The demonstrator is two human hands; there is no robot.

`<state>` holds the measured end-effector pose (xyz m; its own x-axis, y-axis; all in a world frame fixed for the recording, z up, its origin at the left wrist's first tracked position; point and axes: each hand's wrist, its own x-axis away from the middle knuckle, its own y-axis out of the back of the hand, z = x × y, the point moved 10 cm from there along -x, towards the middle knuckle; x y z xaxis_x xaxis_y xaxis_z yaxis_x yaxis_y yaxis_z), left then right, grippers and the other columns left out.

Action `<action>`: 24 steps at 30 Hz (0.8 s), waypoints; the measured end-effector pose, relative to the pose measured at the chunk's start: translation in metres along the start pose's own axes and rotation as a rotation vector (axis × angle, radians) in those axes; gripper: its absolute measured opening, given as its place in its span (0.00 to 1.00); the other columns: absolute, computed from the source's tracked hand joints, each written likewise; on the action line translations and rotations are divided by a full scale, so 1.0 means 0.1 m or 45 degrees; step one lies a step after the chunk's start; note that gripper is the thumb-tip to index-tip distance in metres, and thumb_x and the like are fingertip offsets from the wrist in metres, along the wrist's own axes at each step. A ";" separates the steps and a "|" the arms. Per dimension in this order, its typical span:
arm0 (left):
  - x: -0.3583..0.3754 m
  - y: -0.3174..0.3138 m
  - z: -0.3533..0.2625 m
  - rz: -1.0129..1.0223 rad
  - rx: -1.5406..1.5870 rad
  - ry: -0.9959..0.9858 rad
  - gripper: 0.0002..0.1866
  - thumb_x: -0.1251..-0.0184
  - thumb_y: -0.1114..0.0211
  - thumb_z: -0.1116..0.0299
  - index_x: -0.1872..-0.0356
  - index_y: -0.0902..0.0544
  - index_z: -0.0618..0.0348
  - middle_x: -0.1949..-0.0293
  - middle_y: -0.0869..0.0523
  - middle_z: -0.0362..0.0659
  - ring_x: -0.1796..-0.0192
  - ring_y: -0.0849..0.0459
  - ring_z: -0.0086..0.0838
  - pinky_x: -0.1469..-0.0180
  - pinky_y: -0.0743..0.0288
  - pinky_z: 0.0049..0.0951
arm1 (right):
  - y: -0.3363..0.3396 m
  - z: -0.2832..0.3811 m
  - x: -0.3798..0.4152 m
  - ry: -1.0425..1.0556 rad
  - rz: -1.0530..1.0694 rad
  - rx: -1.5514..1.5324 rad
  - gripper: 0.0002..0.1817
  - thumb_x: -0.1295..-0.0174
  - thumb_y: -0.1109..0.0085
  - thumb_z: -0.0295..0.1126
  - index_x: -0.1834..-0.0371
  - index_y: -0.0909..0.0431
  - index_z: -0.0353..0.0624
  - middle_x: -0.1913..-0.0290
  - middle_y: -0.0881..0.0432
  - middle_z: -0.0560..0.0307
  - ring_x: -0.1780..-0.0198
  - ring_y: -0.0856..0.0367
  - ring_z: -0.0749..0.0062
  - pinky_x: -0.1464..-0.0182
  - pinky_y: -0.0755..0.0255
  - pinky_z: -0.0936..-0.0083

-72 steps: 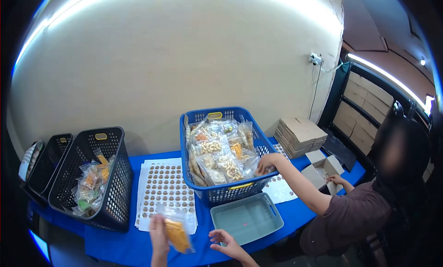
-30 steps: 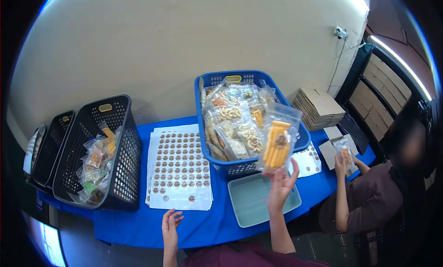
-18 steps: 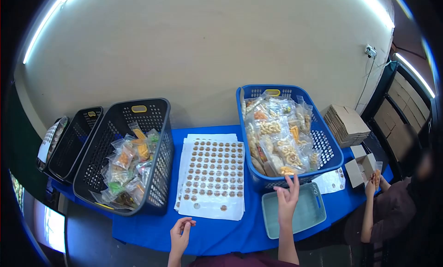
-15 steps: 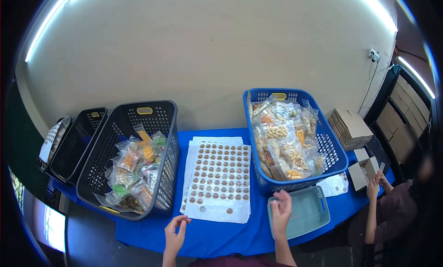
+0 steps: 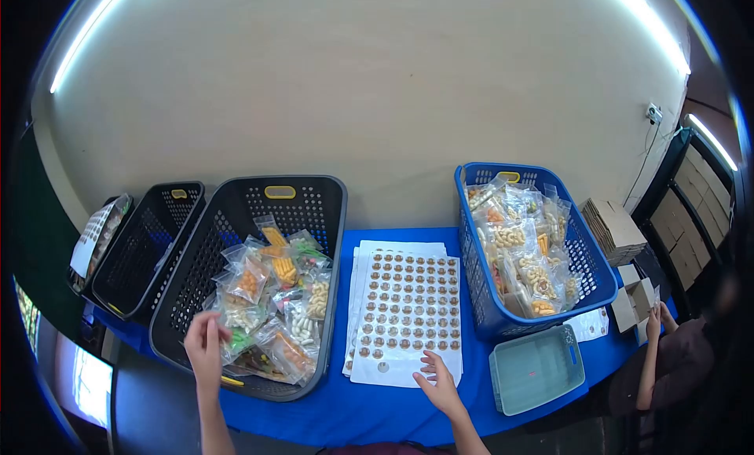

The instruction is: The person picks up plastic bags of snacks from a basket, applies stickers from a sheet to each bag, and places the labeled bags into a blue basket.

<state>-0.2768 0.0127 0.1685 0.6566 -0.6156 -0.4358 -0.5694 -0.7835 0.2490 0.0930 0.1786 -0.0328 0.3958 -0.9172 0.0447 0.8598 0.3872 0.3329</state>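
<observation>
My left hand (image 5: 204, 346) is raised over the front left rim of the large black basket (image 5: 169, 329), its fingers loosely bent and nothing visible in them. Clear bags of snacks (image 5: 247, 278) are heaped in that basket. Over the lower right part of the sticker sheets (image 5: 404, 368), my right hand (image 5: 441, 386) is open with fingers spread. Rows of round brown stickers cover most of the top sheet. To the right, the blue basket (image 5: 518, 325) holds more clear snack bags (image 5: 540, 278).
An empty green tray (image 5: 542, 404) sits before the blue basket. Two smaller dark baskets (image 5: 149, 219) are at far left. Right of the blue basket are stacked flat cartons (image 5: 613, 231) and an open box (image 5: 632, 306), beside a co-worker's hands (image 5: 656, 321).
My left hand has moved left, from in front of the sheets to the black basket. My right hand has moved from the green tray to the sheets. The view has shifted slightly.
</observation>
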 end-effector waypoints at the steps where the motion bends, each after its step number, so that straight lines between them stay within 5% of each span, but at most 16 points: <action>1: -0.17 -0.05 -0.11 0.068 -0.064 -0.055 0.07 0.36 0.51 0.74 0.63 0.25 0.64 0.77 0.21 0.40 0.75 0.24 0.17 0.72 0.32 0.16 | -0.05 0.04 0.00 0.004 0.011 -0.008 0.30 0.47 0.42 0.33 0.42 0.41 0.40 0.49 0.29 0.44 0.53 0.25 0.60 0.55 0.30 0.69; 4: -0.62 -0.39 -0.32 0.329 -0.245 -0.234 0.08 0.38 0.48 0.75 0.61 0.25 0.66 0.75 0.20 0.43 0.73 0.22 0.20 0.70 0.30 0.19 | -0.18 0.05 0.11 -0.023 0.025 -0.027 0.28 0.46 0.42 0.34 0.43 0.39 0.39 0.52 0.27 0.45 0.54 0.24 0.60 0.55 0.30 0.69; 7: -0.96 -0.82 0.22 0.607 -0.351 -0.298 0.11 0.39 0.48 0.73 0.57 0.26 0.65 0.71 0.19 0.47 0.70 0.19 0.29 0.68 0.28 0.24 | -0.33 -0.13 0.28 -0.101 0.138 0.109 0.25 0.46 0.42 0.35 0.46 0.36 0.37 0.54 0.25 0.45 0.56 0.23 0.62 0.55 0.30 0.70; 9: -0.94 -1.04 1.11 0.831 -0.636 -0.174 0.18 0.41 0.45 0.66 0.52 0.29 0.66 0.68 0.18 0.52 0.66 0.19 0.39 0.65 0.27 0.30 | -0.39 -0.18 0.45 -0.137 0.204 0.217 0.25 0.47 0.42 0.36 0.47 0.34 0.36 0.56 0.24 0.45 0.57 0.23 0.63 0.56 0.30 0.71; 11: -0.49 -1.25 2.08 1.396 -0.912 0.030 0.27 0.45 0.41 0.59 0.48 0.32 0.67 0.62 0.20 0.56 0.60 0.20 0.43 0.60 0.27 0.34 | -0.40 -0.27 0.56 -0.195 0.218 0.281 0.24 0.47 0.42 0.37 0.48 0.33 0.36 0.57 0.24 0.45 0.58 0.23 0.63 0.56 0.29 0.71; 15: 0.56 -1.41 2.68 1.968 -0.915 0.286 0.31 0.44 0.44 0.50 0.46 0.33 0.64 0.51 0.24 0.55 0.52 0.22 0.40 0.52 0.28 0.37 | -0.43 -0.55 0.80 -0.283 0.223 0.441 0.25 0.48 0.41 0.37 0.49 0.33 0.36 0.58 0.23 0.45 0.62 0.22 0.65 0.58 0.29 0.72; 18: 1.16 -1.28 2.82 2.397 -0.914 0.991 0.32 0.42 0.47 0.46 0.40 0.36 0.55 0.49 0.25 0.51 0.51 0.23 0.38 0.48 0.31 0.34 | -0.51 -0.57 0.84 -0.286 0.266 0.518 0.25 0.48 0.41 0.37 0.49 0.33 0.36 0.59 0.23 0.45 0.63 0.21 0.65 0.59 0.28 0.72; 21: 1.28 -0.96 2.95 2.403 -1.148 1.318 0.29 0.42 0.47 0.46 0.45 0.32 0.55 0.47 0.27 0.49 0.52 0.22 0.34 0.51 0.29 0.44 | -0.64 -0.43 0.78 -0.240 0.295 0.506 0.25 0.47 0.42 0.37 0.49 0.33 0.35 0.58 0.23 0.44 0.62 0.22 0.64 0.58 0.28 0.71; 24: 0.87 -1.17 3.06 1.813 -0.810 1.181 0.26 0.44 0.43 0.54 0.47 0.33 0.56 0.54 0.25 0.48 0.58 0.20 0.33 0.61 0.28 0.39 | -0.76 -0.24 0.69 -0.166 0.318 0.476 0.24 0.46 0.42 0.37 0.48 0.33 0.36 0.58 0.23 0.44 0.61 0.22 0.63 0.58 0.29 0.71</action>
<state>-0.3040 0.0768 -0.1630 0.0492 -0.4383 0.8975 -0.7713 0.5542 0.3130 0.0629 0.0879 -0.0781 0.5113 -0.8135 0.2770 0.5585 0.5595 0.6124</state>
